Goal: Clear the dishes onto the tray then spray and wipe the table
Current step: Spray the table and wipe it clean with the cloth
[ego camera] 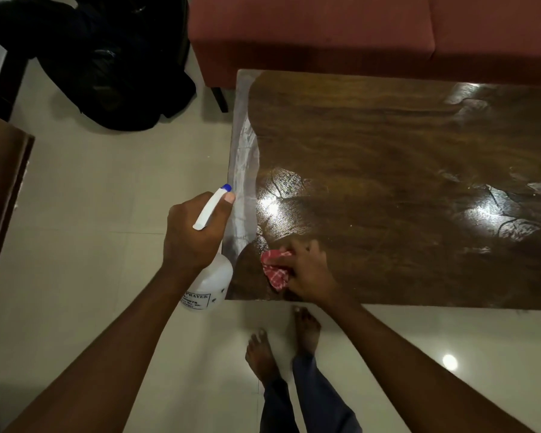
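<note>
Right hand (310,273) presses bunched cloth (274,270) on table (388,170) near corner; unwiped top stretches right; left hand (191,232) grips spray bottle (211,282) just off the edge

The floor (85,195) under me is pale, glossy tile, with a round lamp glare (449,361) on it at my right. Ahead stands a red sofa (325,32). A black heap (107,64) (bag or clothes, I cannot tell) lies far left, near some brown wooden furniture (3,189).
</note>
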